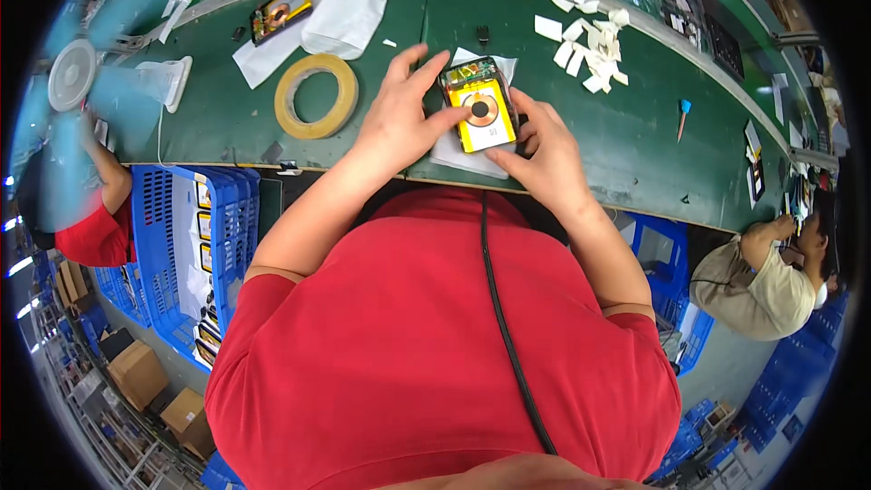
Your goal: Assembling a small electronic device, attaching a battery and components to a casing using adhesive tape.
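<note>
In front of me an uncased power bank (494, 133) lies on a white sheet (445, 152). It has a green circuit board at its far end, a yellow-edged battery and a round copper coil (479, 108). The thumb of my left hand (401, 118) rests on the coil, while its other fingers stretch out apart beside the device's left edge. My right hand (547, 152) grips the right side, thumb at the near corner and fingers along the edge; some fingertips are hidden.
A tape roll (288, 95) lies left, near another power bank (281, 12) and a white bag (347, 7). White paper pieces (594, 47) and a blue-handled tool (683, 118) lie right. A fan (73, 74) spins left; a blue crate (163, 245) stands below. Co-workers sit on both sides.
</note>
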The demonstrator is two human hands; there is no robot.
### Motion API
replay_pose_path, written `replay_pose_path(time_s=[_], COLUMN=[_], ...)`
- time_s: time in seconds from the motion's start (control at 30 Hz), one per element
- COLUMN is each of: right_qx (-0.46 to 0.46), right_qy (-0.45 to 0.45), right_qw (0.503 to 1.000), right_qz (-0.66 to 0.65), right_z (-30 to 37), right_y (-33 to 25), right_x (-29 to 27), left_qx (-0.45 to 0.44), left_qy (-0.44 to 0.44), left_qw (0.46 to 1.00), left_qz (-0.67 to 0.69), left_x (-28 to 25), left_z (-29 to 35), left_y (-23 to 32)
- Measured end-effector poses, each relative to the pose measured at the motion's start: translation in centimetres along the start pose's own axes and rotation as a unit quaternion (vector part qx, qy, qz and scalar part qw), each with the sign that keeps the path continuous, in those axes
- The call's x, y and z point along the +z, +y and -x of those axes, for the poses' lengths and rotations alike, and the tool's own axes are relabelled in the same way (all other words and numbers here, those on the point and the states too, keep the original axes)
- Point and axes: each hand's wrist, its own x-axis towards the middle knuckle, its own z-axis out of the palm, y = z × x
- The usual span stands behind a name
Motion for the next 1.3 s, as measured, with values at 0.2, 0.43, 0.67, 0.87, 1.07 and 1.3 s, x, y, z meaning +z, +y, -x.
replay_pose_path(time_s=[0.2, 0.43, 0.67, 0.87, 1.07, 1.3], right_qx=[-0.132, -0.110, -0.061, -0.095, -0.209, -0.232], right_qy=[0.054, -0.007, 0.094, 0.106, 0.144, 0.129], right_qw=[0.985, 0.994, 0.993, 0.984, 0.952, 0.946], right_qz=[0.100, -0.006, 0.032, 0.109, 0.169, 0.183], right_z=[-0.8, -3.5, -3.0, -2.0, -3.4, -3.4], right_y=[1.3, 0.6, 0.6, 1.8, 0.9, 1.5], right_x=[-1.1, -3.2, -2.1, -1.1, -0.7, 0.2], left_qx=[0.137, 0.121, -0.115, -0.154, 0.193, 0.158], left_qy=[-0.092, -0.093, 0.069, 0.017, 0.027, -0.014], left_qw=[0.983, 0.988, 0.959, 0.986, 0.977, 0.973], left_qz=[-0.078, -0.030, 0.249, 0.068, -0.085, -0.165], left_x=[0.8, -0.5, 0.6, -1.2, -1.0, 0.7], left_z=[0.5, -0.5, -0.2, 1.4, -0.4, 0.3], left_y=[0.6, 1.3, -0.7, 0.1, -0.2, 1.1])
